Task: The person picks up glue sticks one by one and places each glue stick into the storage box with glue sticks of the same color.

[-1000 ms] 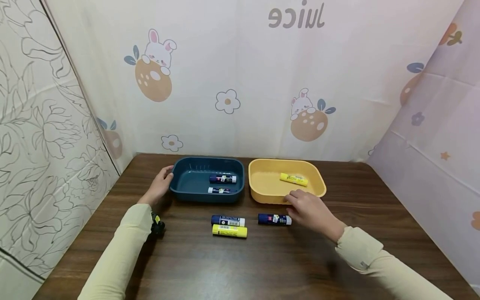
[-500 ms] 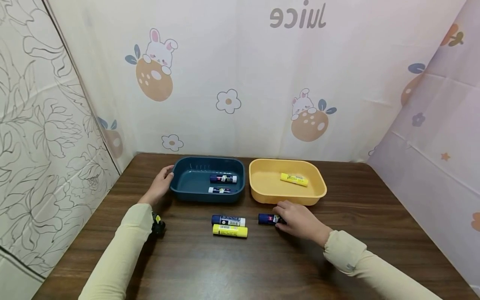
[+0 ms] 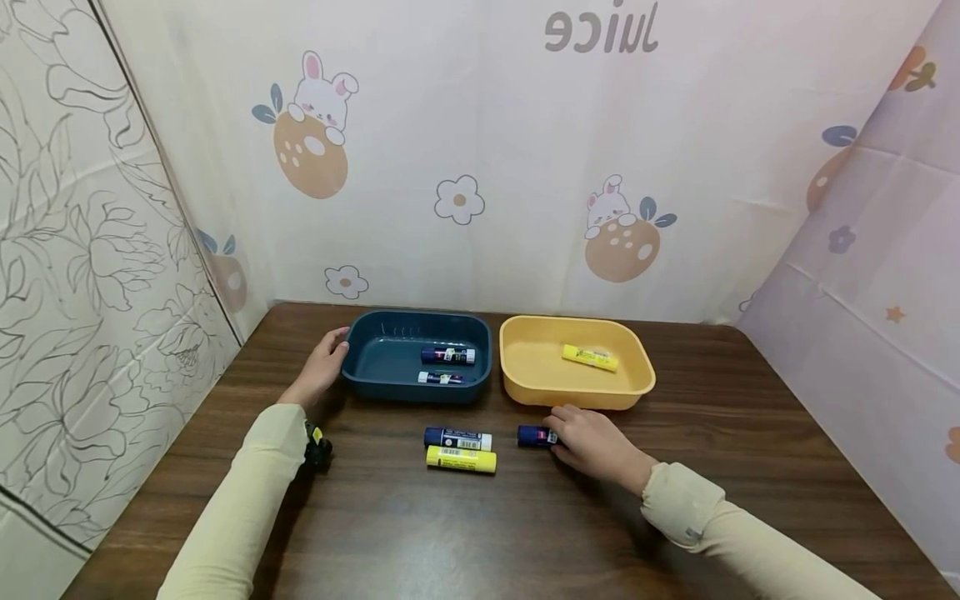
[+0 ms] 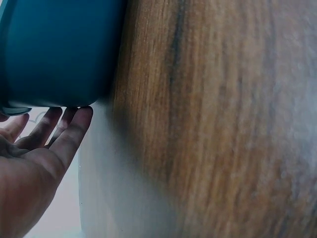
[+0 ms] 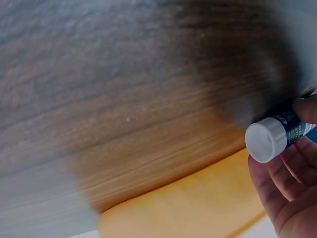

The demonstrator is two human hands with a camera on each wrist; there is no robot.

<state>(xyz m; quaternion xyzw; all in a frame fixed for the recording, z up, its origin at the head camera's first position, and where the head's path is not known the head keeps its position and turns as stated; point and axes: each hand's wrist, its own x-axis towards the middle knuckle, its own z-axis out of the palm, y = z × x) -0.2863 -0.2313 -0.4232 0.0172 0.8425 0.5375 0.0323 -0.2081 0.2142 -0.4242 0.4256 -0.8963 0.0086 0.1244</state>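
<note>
My right hand [image 3: 596, 443] pinches a dark blue glue stick [image 3: 531, 436] in front of the yellow bin [image 3: 573, 399]. Its white cap end faces the camera in the right wrist view, thumb on one side and fingers on the other of the glue stick [image 5: 270, 136]. My left hand [image 3: 319, 368] touches the left end of the dark teal bin [image 3: 416, 391]. In the left wrist view, extended fingertips [image 4: 83, 118] meet the outer wall of that bin [image 4: 59, 54]. Left of the gripped stick, another blue glue stick [image 3: 457, 439] lies against a yellow glue stick [image 3: 461, 460].
Inside the teal bin lie two blue glue sticks, one farther back [image 3: 447, 356] and one by the front wall. A yellow glue stick [image 3: 590, 357] lies in the yellow bin. Both bins stand side by side at the back of the wooden table [image 3: 450, 542], before a printed curtain [image 3: 465, 108].
My right hand has moved left and down from the yellow bin's front edge and taken hold of the blue glue stick. The left hand keeps its place at the teal bin.
</note>
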